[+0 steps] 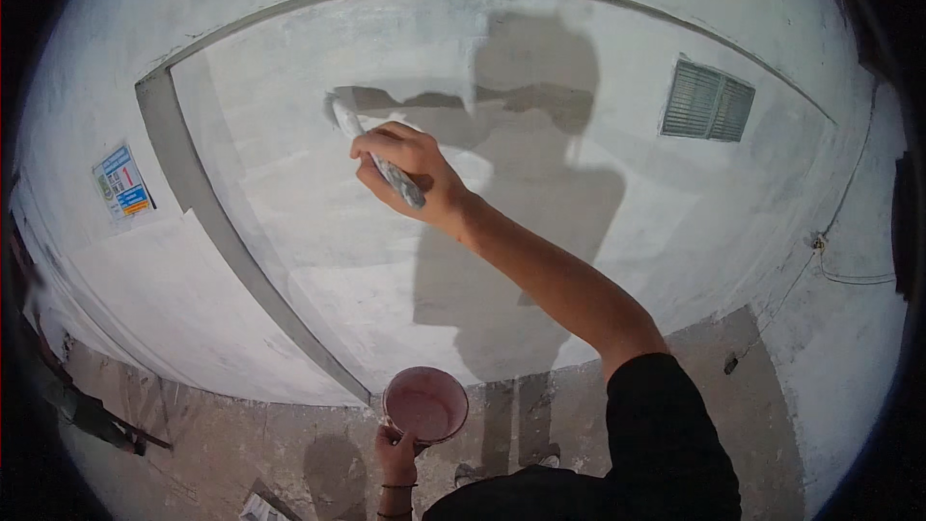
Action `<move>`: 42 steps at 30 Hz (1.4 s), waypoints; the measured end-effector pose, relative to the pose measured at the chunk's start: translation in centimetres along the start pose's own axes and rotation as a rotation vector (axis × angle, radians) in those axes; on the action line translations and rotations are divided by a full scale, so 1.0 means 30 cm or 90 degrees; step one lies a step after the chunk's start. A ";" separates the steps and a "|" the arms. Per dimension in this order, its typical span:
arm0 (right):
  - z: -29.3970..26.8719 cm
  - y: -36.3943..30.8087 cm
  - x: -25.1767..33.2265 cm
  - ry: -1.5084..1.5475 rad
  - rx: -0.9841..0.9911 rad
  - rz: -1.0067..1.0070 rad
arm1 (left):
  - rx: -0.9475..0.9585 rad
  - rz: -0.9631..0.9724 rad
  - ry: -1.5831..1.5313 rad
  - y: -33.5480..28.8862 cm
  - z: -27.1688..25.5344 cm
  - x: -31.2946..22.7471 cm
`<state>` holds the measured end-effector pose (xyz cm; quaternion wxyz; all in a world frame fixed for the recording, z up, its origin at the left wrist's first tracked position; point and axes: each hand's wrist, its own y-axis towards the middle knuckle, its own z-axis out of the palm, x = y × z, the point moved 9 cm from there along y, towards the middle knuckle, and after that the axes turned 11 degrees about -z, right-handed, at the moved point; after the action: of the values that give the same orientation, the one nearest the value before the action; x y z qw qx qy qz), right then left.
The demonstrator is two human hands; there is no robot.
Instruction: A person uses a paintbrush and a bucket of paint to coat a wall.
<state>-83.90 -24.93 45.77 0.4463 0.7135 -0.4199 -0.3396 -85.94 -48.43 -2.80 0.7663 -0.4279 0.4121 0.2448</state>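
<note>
My right hand point(410, 169) is closed around the handle of a paintbrush point(398, 180), reaching out across a whitish wall point(367, 232). The brush's pale, paint-covered head is up against the wall, left of a grey patch in my shadow. Low down, my left hand point(396, 453) grips the rim of a small reddish-pink bucket point(425, 403), thumb on the near side. The bucket tips toward me, and its inside looks coated with a pale film; how much paint it holds I cannot tell.
A grey raised strip point(178, 140) frames the wall panel on the left. Beyond it hangs a printed sign point(123, 181). A vent grille point(709, 100) sits at upper right, with a cable point(820, 243) farther right. A person's leg point(92, 417) shows at far left on the concrete floor point(222, 434).
</note>
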 end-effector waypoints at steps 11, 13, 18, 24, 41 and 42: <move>-0.963 -0.512 -0.191 -0.469 -0.133 0.110 | 0.016 -0.031 -0.003 0.075 -0.034 0.041; -1.072 -0.551 -0.177 -0.517 -0.167 0.117 | 0.015 -0.040 -0.011 0.064 -0.046 0.018; -1.134 -0.532 -0.101 -0.604 -0.224 0.057 | -0.006 0.000 -0.022 0.068 -0.090 -0.021; -0.842 -0.489 -0.218 -0.476 -0.120 0.075 | -0.026 0.034 -0.055 0.007 -0.115 -0.062; -0.696 -0.691 -0.239 -0.400 0.003 0.189 | -0.034 0.003 -0.056 0.028 -0.109 0.006; -0.824 -0.728 -0.241 -0.386 -0.029 0.182 | -0.019 0.003 -0.064 0.045 -0.103 0.018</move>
<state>-59.21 -4.30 35.59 0.3601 0.5038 -0.6218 -0.4794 -87.94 -50.38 -4.79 0.7790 -0.4254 0.3707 0.2735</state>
